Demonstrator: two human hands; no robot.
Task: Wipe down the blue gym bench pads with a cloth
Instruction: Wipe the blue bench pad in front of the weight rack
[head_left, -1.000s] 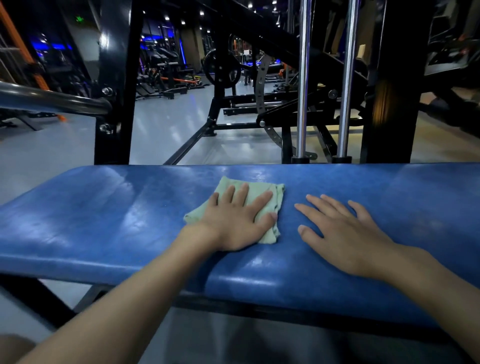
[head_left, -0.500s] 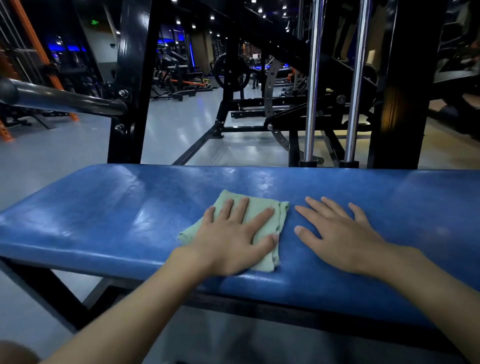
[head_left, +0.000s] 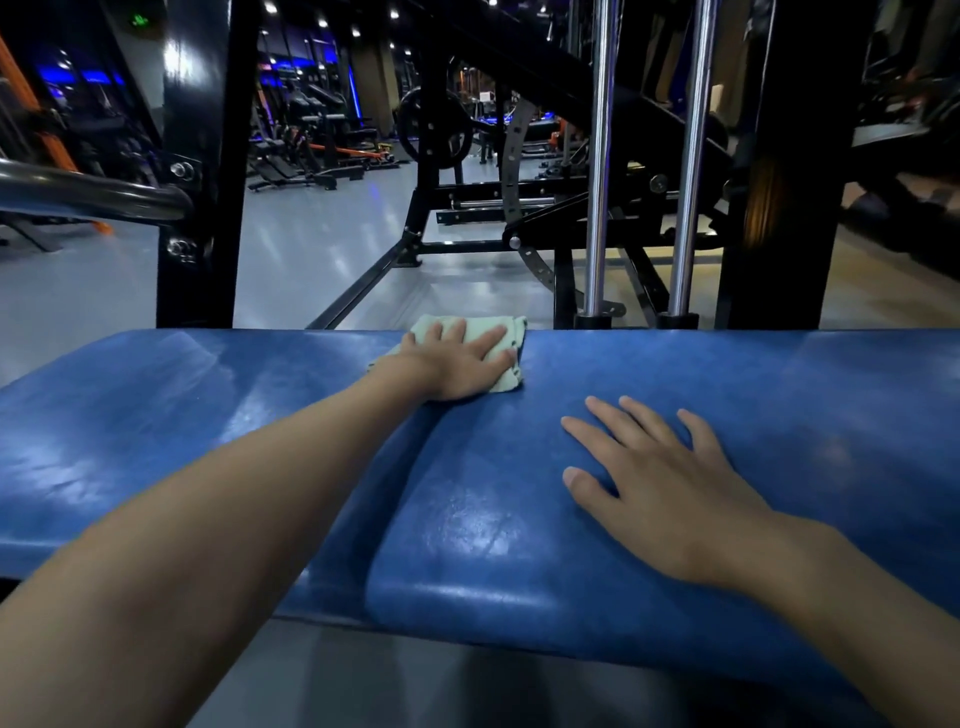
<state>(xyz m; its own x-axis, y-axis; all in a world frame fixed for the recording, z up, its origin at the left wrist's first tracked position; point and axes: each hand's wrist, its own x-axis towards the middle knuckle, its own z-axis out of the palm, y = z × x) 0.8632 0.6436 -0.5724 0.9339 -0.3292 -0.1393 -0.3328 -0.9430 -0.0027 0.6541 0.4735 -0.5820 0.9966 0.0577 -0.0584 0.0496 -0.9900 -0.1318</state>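
Observation:
Two blue bench pads lie side by side across the view: the left pad (head_left: 156, 415) and the right pad (head_left: 753, 395), with a seam between them near the middle. A folded pale green cloth (head_left: 511, 332) sits at the far edge of the bench by the seam. My left hand (head_left: 457, 364) presses flat on the cloth with fingers spread, arm stretched forward. My right hand (head_left: 660, 483) rests flat on the right pad, fingers apart, holding nothing.
A black upright post (head_left: 200, 208) with a chrome bar (head_left: 88, 195) stands behind the bench at left. Two chrome guide rods (head_left: 597, 208) and a thick black column (head_left: 784, 208) rise behind it at right. Grey floor and more gym machines lie beyond.
My left hand has pushed the cloth away from me, from the middle of the bench to its far edge. My right hand has stayed flat on the right pad.

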